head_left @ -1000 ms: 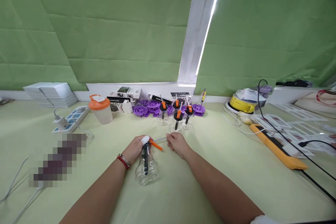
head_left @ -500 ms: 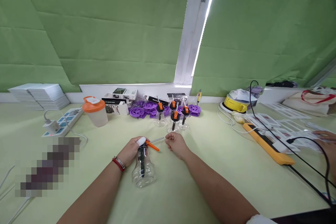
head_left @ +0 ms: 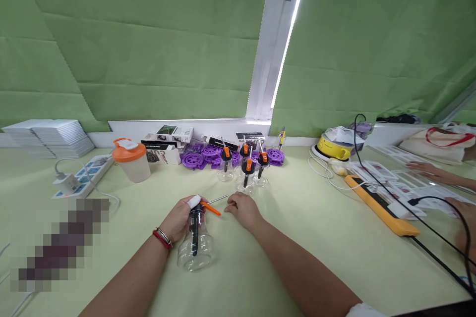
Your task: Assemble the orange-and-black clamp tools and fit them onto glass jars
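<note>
My left hand (head_left: 182, 218), a white cover on its thumb, grips the black neck of a clear spray bottle (head_left: 197, 250). The bottle leans slightly, showing a black tube inside, an orange trigger (head_left: 211, 208) and a thin metal spout (head_left: 217, 200) pointing right. Close to the spout's tip is my right hand (head_left: 243, 210), its fingers curled together; anything between them is too small or hidden to make out. Beyond my hands stand several similar bottles (head_left: 248, 168) with black heads, orange triggers and metal spouts.
Purple plastic wheels (head_left: 193, 160) and boxes (head_left: 163, 152) line the back. Left are an orange-lidded shaker cup (head_left: 134, 163), a power strip (head_left: 91, 173) and a pixelated patch. Right: a yellow pot (head_left: 334, 146), an orange power strip (head_left: 383, 208), cables, and another person's hand (head_left: 424, 170).
My left hand and the spray bottle have shifted slightly left and toward me. My right hand has moved a little left, its fingers now just below the spout's tip. Another person's hand appears at right.
</note>
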Action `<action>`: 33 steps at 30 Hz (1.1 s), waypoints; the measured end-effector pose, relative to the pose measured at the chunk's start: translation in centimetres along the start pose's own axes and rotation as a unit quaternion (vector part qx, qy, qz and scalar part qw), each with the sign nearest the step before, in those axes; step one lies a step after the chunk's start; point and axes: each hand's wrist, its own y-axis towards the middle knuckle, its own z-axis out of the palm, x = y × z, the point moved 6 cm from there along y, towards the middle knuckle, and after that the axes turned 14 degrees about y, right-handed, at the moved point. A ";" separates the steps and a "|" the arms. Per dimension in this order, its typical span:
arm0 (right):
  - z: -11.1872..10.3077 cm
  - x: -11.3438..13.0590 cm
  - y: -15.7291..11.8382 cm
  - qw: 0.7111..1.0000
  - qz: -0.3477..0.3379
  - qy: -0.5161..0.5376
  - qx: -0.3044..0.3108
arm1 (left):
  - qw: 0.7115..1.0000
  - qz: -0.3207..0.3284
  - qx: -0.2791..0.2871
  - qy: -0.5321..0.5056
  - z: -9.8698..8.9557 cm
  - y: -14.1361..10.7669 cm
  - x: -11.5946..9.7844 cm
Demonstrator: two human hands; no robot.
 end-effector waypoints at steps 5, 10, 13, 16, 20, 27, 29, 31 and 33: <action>-1.9 -2.2 -0.5 0.991 0.040 0.108 -0.060 | 1.000 -0.004 -0.007 -0.003 -0.1 -0.1 -0.1; -4.6 -3.5 -0.3 0.988 0.046 0.089 -0.119 | 1.000 -0.012 -0.005 -0.001 0.0 -0.3 -0.2; -4.9 -2.9 -0.4 0.989 0.043 0.069 -0.123 | 1.000 -0.004 -0.006 0.007 0.2 -0.4 -0.2; -4.1 -0.9 -1.2 0.989 0.021 0.104 -0.099 | 1.000 0.001 -0.015 0.013 0.7 -0.5 -0.2; -1.7 1.6 -2.9 0.976 0.058 0.209 0.001 | 0.999 0.009 -0.049 -0.006 1.2 -0.9 -0.3; 0.9 3.6 -4.8 0.901 0.154 0.382 0.136 | 0.988 0.063 -0.142 0.000 1.7 -2.0 -1.1; 1.0 4.1 -5.2 0.887 0.154 0.401 0.171 | 0.974 0.089 -0.208 0.011 1.3 -2.6 -1.4; 1.0 4.3 -5.7 0.868 0.175 0.420 0.202 | 0.960 0.112 -0.257 0.026 1.0 -3.4 -1.8; 0.9 4.3 -6.3 0.842 0.217 0.446 0.212 | 0.953 0.130 -0.267 0.053 1.1 -4.0 -2.4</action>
